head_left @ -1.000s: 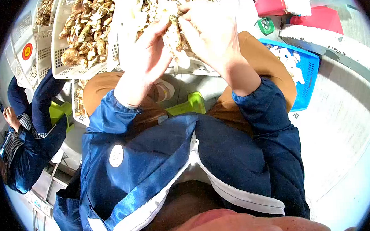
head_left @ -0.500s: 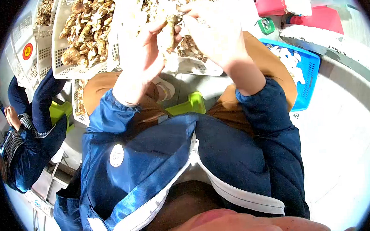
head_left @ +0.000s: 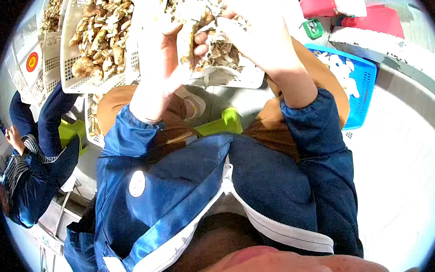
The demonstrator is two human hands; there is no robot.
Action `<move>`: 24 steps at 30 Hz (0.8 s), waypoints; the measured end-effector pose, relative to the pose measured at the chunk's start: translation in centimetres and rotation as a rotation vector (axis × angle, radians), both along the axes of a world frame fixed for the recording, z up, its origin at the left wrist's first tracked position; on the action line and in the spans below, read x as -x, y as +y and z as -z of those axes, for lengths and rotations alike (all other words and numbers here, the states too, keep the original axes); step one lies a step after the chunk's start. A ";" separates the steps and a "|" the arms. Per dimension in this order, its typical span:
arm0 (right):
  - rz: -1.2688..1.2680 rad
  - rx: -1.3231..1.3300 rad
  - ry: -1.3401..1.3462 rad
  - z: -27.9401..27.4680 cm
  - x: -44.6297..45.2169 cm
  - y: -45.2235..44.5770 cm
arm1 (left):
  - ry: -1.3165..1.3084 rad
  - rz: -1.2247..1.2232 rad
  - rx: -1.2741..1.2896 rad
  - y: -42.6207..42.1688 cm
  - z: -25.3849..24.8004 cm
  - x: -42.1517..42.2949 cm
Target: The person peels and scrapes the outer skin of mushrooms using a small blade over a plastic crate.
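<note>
My left hand (head_left: 169, 64) has its fingers wrapped around a brown-stemmed mushroom (head_left: 186, 42), held with its paler end up. Close by on the right, my right hand (head_left: 261, 41) is washed out by glare. Its fingers are bent together near the mushroom, and whatever they pinch cannot be made out. Both hands are over a white basket (head_left: 229, 79) of mushroom pieces and trimmings.
On the left stands a white basket (head_left: 66, 70) of whole mushrooms. A blue basket (head_left: 366, 89) with white pieces is by my right leg. A green stool (head_left: 231, 119) shows between my legs, with a small green box (head_left: 313, 29) farther right. Another person (head_left: 40, 162) sits at far left.
The mushroom has shifted left and slightly up in my left hand, whose fingers now curl more around it. My right hand has drawn a little away to the right.
</note>
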State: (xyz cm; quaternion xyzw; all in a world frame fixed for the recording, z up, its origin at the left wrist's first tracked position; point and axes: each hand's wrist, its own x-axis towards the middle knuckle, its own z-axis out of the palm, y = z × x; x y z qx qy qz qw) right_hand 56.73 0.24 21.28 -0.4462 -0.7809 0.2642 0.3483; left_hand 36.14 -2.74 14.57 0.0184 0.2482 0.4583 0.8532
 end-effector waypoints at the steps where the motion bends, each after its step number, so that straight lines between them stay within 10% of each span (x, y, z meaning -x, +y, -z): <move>1: -0.002 0.001 0.001 -0.2 0.2 -0.2 | -0.006 0.005 0.033 -0.1 0.3 -0.2; 24: 0.043 -0.198 -0.035 3.6 0.2 0.1 | 0.109 0.121 0.014 -1.0 -0.2 -1.4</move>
